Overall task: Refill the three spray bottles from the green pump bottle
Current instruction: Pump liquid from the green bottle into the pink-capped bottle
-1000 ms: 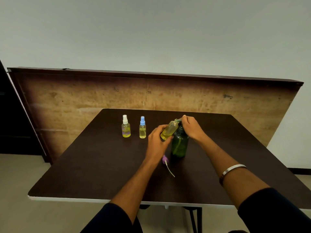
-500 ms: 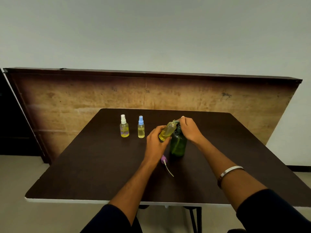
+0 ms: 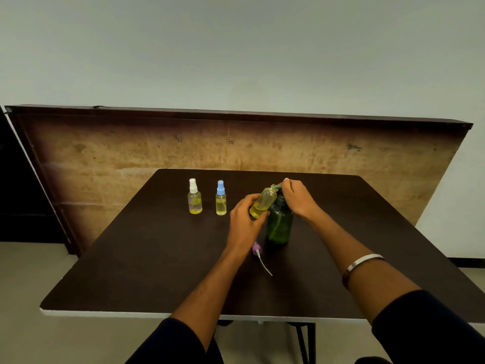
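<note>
Mid-refill at frame centre: left hand (image 3: 245, 219) gripping uncapped spray bottle (image 3: 263, 202) tilted at green pump bottle (image 3: 279, 224), right hand (image 3: 298, 197) pressing pump; remaining bottles' fill unclear

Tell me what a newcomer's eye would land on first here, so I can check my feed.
Mid-table, the left hand holds an uncapped spray bottle tilted with its mouth at the spout of the green pump bottle, whose pump head the right hand grips. Its purple spray cap lies on the dark table just nearer. Two capped spray bottles, white-topped and blue-topped, stand upright further left.
</note>
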